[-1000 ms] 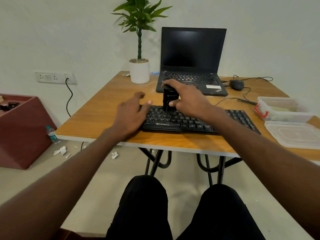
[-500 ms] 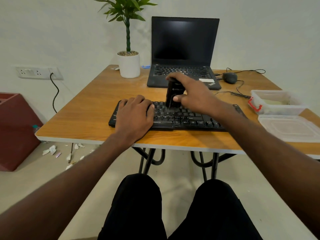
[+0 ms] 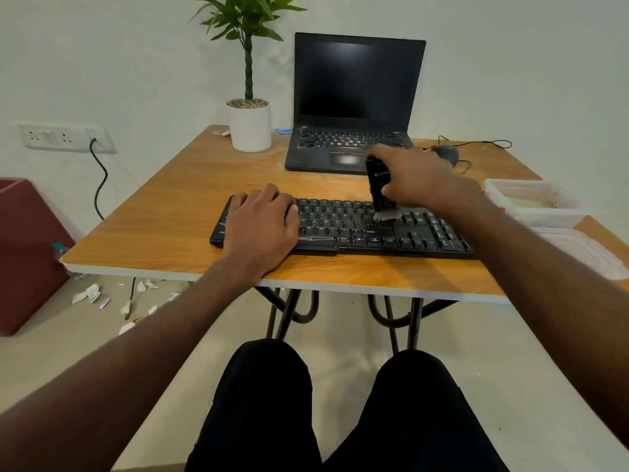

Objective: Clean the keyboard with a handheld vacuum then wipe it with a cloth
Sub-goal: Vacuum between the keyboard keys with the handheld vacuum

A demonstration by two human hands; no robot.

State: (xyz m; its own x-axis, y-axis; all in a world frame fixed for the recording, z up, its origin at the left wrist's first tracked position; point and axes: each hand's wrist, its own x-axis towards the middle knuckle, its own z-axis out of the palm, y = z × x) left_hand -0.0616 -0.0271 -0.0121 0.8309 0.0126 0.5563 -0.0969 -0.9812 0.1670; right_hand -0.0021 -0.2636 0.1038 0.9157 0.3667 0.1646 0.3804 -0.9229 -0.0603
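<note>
Near the front edge of the wooden table (image 3: pixel 163 212), lying parallel to it: a black keyboard (image 3: pixel 343 229). On the keyboard's left end, the left hand (image 3: pixel 260 226), palm down, fingers straight and close together, pressing flat on the keys. Over the right-of-middle keys, a black handheld vacuum (image 3: pixel 379 185), held almost upright with a slight tilt, its pale brush tip touching the keys. Wrapped round the vacuum's body, the right hand (image 3: pixel 418 177), fingers and thumb curled tight on it.

Toward the far edge: an open laptop (image 3: pixel 354 97) with a dark screen, and just left of it a potted plant (image 3: pixel 250 126) in a white pot. By the far right corner, a dark mouse (image 3: pixel 446 152) with its cable. Along the right edge, a clear plastic container (image 3: pixel 531 202), and nearer the front, flat on the wood, its lid (image 3: pixel 585 253). No cloth recognisable anywhere on the surface.
</note>
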